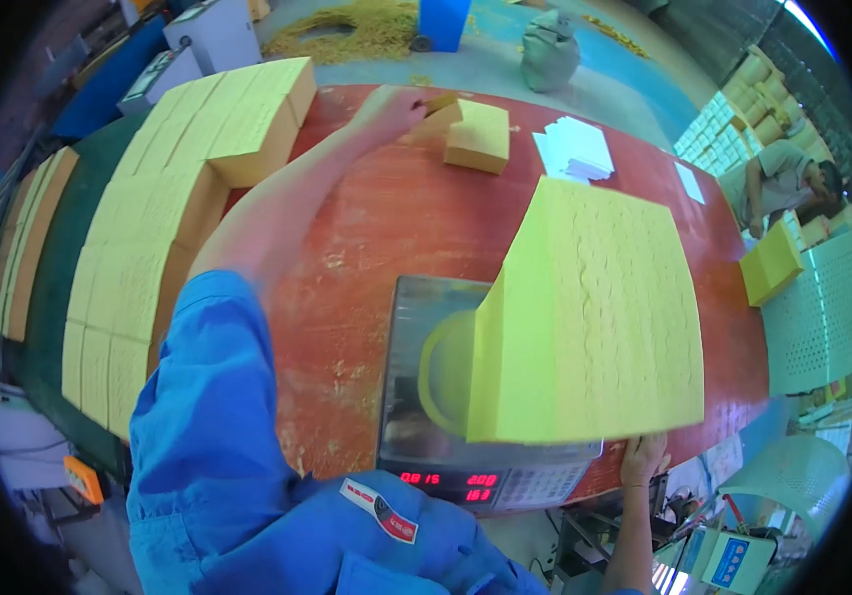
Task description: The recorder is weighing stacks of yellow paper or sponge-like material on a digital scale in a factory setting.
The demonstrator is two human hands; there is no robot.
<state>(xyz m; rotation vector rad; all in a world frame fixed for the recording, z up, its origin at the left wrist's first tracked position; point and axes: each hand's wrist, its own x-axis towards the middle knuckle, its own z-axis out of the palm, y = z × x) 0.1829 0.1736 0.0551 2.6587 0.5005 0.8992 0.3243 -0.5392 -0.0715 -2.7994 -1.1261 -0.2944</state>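
Head view: right hand (641, 458) grips the big yellow paper stack (590, 317) from below, steadying it on the scale (446, 397). Left hand (391, 107) reaches across the red desk (396, 218), fingers pinched on the small stack (474, 134).

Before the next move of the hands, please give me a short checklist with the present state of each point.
1. Right hand grips the lower edge of the large yellow stack: ok.
2. Stack rests on the weighing scale: ok, it is tilted and overhangs the right side.
3. Scale display is lit: ok.
4. Left hand has reached the small yellow stack at the far side of the red table: ok; firmness of grip: cannot tell.
5. Left arm clears the rows of yellow stacks on the left: ok.
6. Stack sits flat and centred on the scale: not ok.
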